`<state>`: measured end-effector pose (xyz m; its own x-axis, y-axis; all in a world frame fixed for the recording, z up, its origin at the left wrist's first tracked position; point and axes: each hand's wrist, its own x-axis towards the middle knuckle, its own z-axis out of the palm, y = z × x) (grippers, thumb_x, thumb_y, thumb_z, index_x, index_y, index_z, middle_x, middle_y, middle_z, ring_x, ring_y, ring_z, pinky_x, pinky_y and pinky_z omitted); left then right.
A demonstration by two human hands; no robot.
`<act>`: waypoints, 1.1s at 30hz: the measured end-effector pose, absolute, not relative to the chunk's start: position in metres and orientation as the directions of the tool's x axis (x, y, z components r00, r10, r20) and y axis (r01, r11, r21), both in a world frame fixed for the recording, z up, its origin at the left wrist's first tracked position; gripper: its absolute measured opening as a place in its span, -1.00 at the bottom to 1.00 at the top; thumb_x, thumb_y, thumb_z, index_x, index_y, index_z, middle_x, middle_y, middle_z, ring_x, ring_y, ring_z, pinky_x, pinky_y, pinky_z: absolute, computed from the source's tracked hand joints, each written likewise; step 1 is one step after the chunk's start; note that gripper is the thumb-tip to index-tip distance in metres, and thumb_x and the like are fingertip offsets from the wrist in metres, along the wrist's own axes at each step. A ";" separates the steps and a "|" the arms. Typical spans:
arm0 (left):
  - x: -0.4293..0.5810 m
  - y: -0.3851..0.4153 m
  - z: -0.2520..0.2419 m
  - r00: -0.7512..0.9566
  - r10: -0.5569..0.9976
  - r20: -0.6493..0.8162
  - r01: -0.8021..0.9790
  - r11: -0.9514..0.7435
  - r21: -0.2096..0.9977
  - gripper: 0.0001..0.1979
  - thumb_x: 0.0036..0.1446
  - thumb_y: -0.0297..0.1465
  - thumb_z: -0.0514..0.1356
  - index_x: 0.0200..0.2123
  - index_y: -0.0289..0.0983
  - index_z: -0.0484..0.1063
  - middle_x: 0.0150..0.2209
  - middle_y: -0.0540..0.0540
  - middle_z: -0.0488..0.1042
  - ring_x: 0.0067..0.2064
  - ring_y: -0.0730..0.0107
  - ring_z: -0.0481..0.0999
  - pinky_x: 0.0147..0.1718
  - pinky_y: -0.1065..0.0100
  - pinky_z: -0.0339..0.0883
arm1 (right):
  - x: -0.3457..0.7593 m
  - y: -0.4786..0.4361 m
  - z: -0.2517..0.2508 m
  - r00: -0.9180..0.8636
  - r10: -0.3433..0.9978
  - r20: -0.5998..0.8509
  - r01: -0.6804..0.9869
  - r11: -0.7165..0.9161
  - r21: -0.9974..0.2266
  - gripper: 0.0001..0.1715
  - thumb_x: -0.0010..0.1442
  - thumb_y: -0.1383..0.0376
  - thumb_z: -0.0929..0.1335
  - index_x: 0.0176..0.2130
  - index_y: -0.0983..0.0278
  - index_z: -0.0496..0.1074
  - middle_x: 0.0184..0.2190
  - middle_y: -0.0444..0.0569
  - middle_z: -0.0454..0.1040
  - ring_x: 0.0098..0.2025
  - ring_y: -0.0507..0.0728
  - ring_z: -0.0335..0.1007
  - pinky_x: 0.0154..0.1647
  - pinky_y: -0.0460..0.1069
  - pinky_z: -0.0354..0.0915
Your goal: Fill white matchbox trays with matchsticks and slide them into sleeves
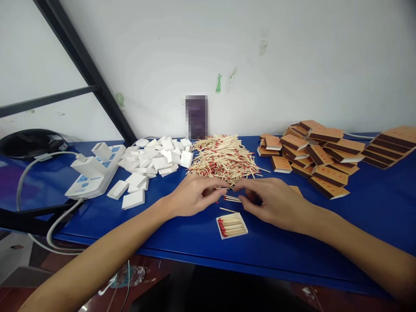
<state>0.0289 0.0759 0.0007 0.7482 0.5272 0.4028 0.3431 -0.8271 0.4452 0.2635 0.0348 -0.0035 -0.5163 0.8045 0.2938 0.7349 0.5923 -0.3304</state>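
Stretching from left to right, a blue counter point(185, 242) meets the wall point(156, 56) at its far edge, with open room along its near edge. A pile of matchboxes point(320, 154) takes up the far right. Left of it, a heap of matches point(224, 156) sits far middle, its edges ragged. White trays point(159, 163) spread left of the heap, with a power strip point(94, 184) farther left.

At the heap's near fringe, the left hand point(191, 195) and right hand point(274, 201) face each other, little room between them. Left thumb and forefinger nearly meet; the right pair stand apart beside a few matches point(231, 198); whether either grip holds any, I cannot tell. Near them lies a filled tray point(232, 225), match heads left, inside the counter's near edge. One loose match point(228, 210) lies just beyond its far rim.
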 end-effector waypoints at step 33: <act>0.017 0.081 0.016 0.835 0.503 0.222 0.443 -0.855 0.270 -0.85 0.10 -0.39 0.16 -0.46 -0.28 0.48 -0.69 0.08 0.28 -0.55 0.46 0.27 -0.43 0.39 0.18 | 0.268 0.031 0.003 -0.732 0.681 0.010 0.592 0.643 -0.486 -0.72 0.41 0.17 0.19 -0.21 0.18 0.43 -0.20 -0.08 0.38 -0.28 0.07 0.36 -0.27 -0.01 0.24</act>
